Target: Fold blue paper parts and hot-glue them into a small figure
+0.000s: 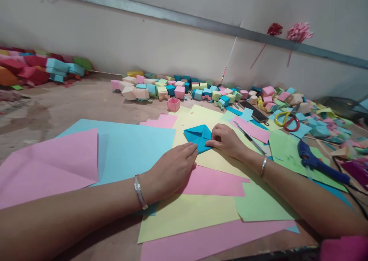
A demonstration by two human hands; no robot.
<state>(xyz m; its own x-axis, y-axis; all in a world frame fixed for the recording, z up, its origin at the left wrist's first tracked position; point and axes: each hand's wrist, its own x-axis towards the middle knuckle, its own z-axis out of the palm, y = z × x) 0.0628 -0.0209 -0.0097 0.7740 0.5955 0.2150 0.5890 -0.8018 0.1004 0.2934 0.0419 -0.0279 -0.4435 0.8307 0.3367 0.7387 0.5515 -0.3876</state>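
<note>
A small sheet of blue paper, folded into a squarish shape with creases and raised flaps, lies on a pale yellow sheet. My left hand is stretched out, its fingertips resting flat on the paper's near-left edge. With curled fingers and thumb, my right hand grips the paper's right corner. The fingertips of that hand are partly hidden behind its knuckles. Just to the right of it lies a utility knife on a pink strip.
Pink, light blue and green sheets overlap around my forearms. On the right are a blue glue gun, scissors and a phone. Several folded paper boxes line the wall. A pink open box stands nearer.
</note>
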